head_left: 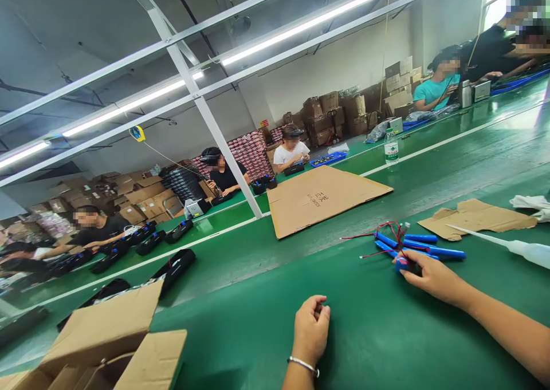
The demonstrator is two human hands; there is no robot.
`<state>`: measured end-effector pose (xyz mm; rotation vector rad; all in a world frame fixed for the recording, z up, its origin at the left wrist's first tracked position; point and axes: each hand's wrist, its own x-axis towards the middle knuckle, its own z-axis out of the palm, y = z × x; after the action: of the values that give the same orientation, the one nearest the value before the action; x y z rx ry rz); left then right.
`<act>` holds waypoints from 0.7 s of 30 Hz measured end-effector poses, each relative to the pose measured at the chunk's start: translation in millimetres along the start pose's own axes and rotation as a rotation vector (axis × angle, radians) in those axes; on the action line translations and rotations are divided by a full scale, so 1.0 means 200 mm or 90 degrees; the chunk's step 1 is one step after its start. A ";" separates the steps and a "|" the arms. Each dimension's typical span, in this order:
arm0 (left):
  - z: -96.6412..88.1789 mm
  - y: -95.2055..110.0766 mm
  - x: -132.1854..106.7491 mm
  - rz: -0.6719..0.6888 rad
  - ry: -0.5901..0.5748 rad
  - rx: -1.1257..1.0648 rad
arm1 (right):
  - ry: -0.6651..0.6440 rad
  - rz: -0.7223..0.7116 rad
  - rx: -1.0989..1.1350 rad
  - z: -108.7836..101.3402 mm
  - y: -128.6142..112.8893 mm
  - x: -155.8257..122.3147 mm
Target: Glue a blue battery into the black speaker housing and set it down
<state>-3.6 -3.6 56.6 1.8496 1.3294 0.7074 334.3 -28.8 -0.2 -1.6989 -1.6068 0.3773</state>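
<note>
My right hand [429, 275] reaches across the green table [266, 321] and closes its fingers on a blue cylindrical battery [404, 263] at the near end of a small pile. Several more blue batteries [425, 245] with red and black wires [387, 229] lie just beyond it. My left hand [310, 328], with a bracelet on the wrist, rests on the table with its fingers curled in; nothing shows inside them.
A white squeeze bottle [515, 247] and torn cardboard [476, 215] lie right of the batteries. A flat cardboard sheet [322, 198] lies further back. An open carton [112, 350] stands at bottom left. Black devices [176, 264] and several seated people line the far side.
</note>
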 end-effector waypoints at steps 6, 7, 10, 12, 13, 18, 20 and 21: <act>0.00 -0.01 -0.01 -0.001 -0.010 -0.001 | -0.017 0.003 -0.003 0.00 0.01 0.01; 0.00 -0.01 0.00 -0.002 -0.011 -0.002 | -0.016 0.001 -0.006 0.00 0.02 0.01; 0.01 -0.03 0.01 0.002 -0.012 -0.017 | -0.012 -0.008 -0.016 0.00 0.02 0.02; 0.01 -0.02 0.02 -0.001 0.008 -0.069 | -0.006 -0.009 -0.026 0.00 0.02 0.03; -0.01 0.01 0.01 0.000 0.031 -0.114 | -0.003 -0.008 -0.033 0.00 0.02 0.03; -0.24 0.45 -0.20 0.179 0.183 -0.357 | 0.015 -0.006 -0.067 0.00 0.00 0.03; -0.42 0.68 -0.30 0.335 0.252 -0.442 | 0.020 -0.008 -0.077 0.00 0.00 0.02; -0.51 0.76 -0.34 0.362 0.314 -0.455 | 0.021 -0.009 -0.082 -0.01 0.00 0.02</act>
<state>-21.2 -73.2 238.6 1.4765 0.6325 1.7617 336.2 -25.3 2.0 -1.7794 -1.6496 0.2417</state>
